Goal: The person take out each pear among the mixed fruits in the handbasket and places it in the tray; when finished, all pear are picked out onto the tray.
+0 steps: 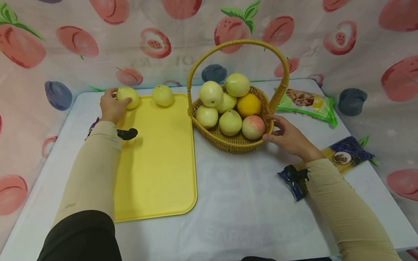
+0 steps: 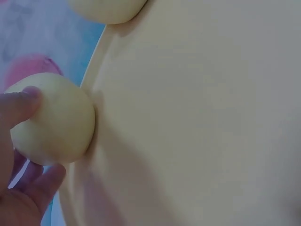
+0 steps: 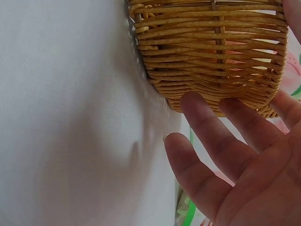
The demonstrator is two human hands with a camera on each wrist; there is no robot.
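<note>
My left hand [image 1: 112, 107] holds a yellow-green, pear-like fruit [image 1: 129, 98] at the far left corner of a yellow tray [image 1: 160, 163]. In the left wrist view, thumb and fingers lie around this fruit [image 2: 56, 120], which rests against the tray's rim. A second such fruit [image 1: 162, 95] sits beside it at the far edge. My right hand [image 1: 290, 137] touches the right side of a handled wicker basket [image 1: 233, 145]. Its fingers are spread and fairly straight against the weave in the right wrist view. The basket contains several pale green fruits [image 1: 230, 123], an orange [image 1: 249, 105] and a peach [image 1: 253, 127].
Behind the basket's right side lies a green food packet [image 1: 307, 104]. A blue and yellow packet [image 1: 347, 154] lies partly under the right forearm. A white cloth [image 1: 235, 203] covers the table, and a fruit-print curtain [image 1: 189, 40] hangs along the back.
</note>
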